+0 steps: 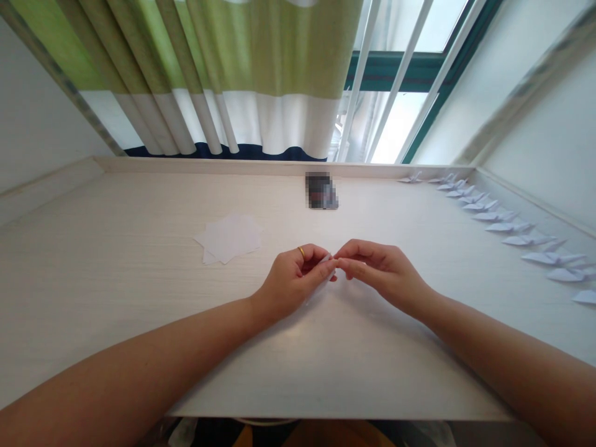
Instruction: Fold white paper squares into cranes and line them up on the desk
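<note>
Between my two hands, just above the table, is a small folded piece of white paper [327,258], mostly covered by fingers. My left hand [298,273], with a gold ring on one finger, pinches it between thumb and fingers. The fingertips of my right hand [379,264] are closed together at the paper's right end, touching it. How the paper is folded cannot be made out. Left of my hands lies a loose stack of white paper sheets [230,239], fanned at different angles.
Several folded white paper cranes [493,216] stand in a row along the right side of the white table [116,248]. A dark, pixelated flat object [321,190] lies near the back ledge. Behind hang a green and white curtain [279,74] and a barred window [395,71].
</note>
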